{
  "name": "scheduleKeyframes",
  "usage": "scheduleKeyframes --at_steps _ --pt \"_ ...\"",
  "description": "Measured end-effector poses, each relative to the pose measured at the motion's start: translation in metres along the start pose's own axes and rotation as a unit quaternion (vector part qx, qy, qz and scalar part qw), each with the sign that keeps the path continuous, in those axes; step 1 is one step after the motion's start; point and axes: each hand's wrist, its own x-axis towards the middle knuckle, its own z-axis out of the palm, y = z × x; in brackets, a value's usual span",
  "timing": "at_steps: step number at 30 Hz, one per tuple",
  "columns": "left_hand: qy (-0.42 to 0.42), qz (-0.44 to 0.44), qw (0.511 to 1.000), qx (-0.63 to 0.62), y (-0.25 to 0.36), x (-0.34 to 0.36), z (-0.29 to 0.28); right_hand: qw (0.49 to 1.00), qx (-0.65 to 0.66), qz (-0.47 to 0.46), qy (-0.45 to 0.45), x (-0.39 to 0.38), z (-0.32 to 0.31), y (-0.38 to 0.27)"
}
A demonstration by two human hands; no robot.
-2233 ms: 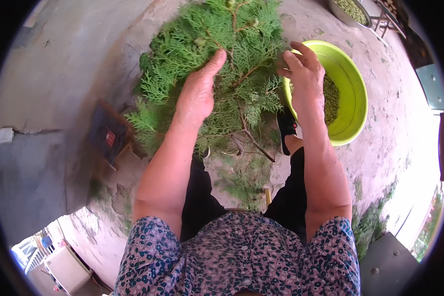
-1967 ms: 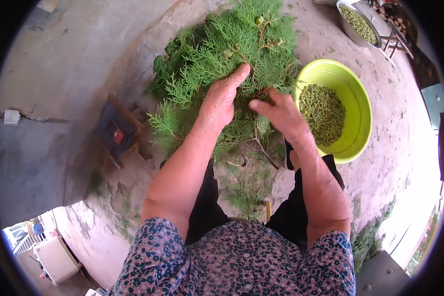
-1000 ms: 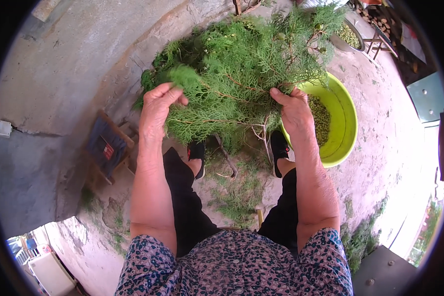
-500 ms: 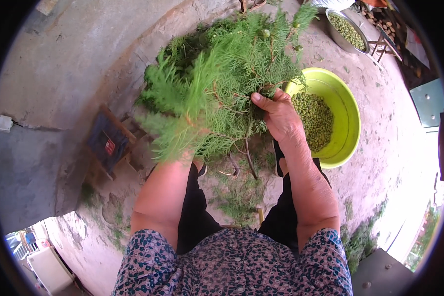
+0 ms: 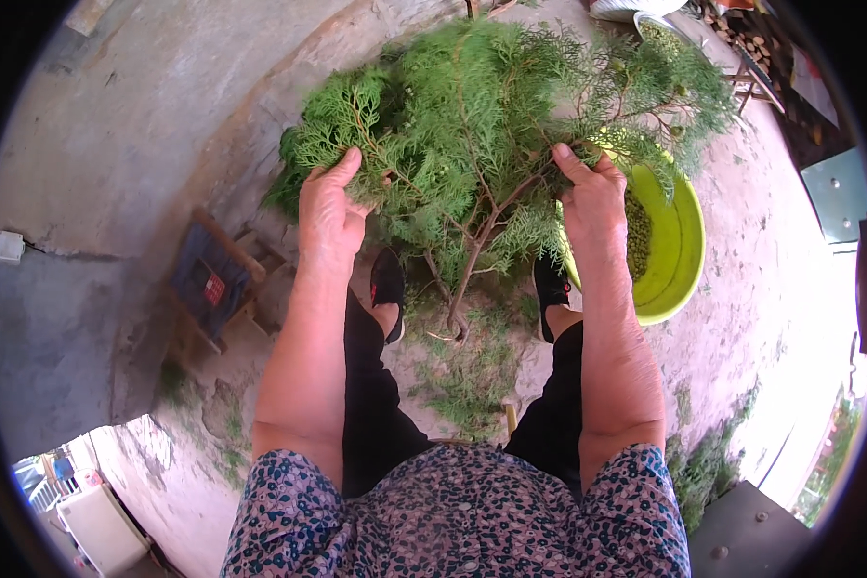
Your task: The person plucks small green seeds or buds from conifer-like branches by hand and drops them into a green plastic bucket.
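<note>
Before me spreads a large evergreen branch (image 5: 482, 106) with feathery, flat green sprays, its forked brown stem pointing down between my feet. My left hand (image 5: 332, 210) is closed on a leafy spray at the left side of the branch, thumb on top. On the other side, my right hand (image 5: 592, 197) pinches a side twig, thumb and fingers pressed together. Right beside it stands a yellow-green tub (image 5: 682, 255), partly covered by the sprays. Small round green cones or fruits (image 5: 638, 236) lie in the tub.
A low wooden stool (image 5: 212, 275) with a dark seat stands at the left by the wall. A metal basin (image 5: 663, 37) of green pieces is at the back right, half behind the foliage. Cut greenery (image 5: 713, 462) lies on the ground at the lower right.
The foliage has spread out to the right, over the tub and towards the basin. My left hand has come out from behind the sprays; my right hand has moved slightly right.
</note>
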Motion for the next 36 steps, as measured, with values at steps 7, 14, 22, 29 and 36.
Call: scheduleKeyframes --at_steps 7,14,22,29,36 --pt "-0.030 0.010 0.999 -0.004 -0.004 0.007 -0.010 1.000 0.003 -0.007 -0.020 0.003 -0.006 0.009" --pt "0.037 0.075 0.995 0.057 0.001 0.008 -0.016 0.998 -0.035 -0.012 -0.043 -0.004 -0.001 0.005" --pt "-0.090 0.350 0.916 0.173 -0.014 -0.011 0.016 0.981 -0.166 -0.053 -0.083 -0.020 0.013 0.021" --pt "-0.200 0.219 0.933 0.207 -0.023 -0.026 0.038 0.965 -0.216 -0.023 -0.147 -0.028 0.019 0.042" --pt "-0.204 0.238 0.905 0.289 -0.028 -0.019 0.034 0.941 -0.280 -0.041 -0.186 -0.038 0.029 0.043"
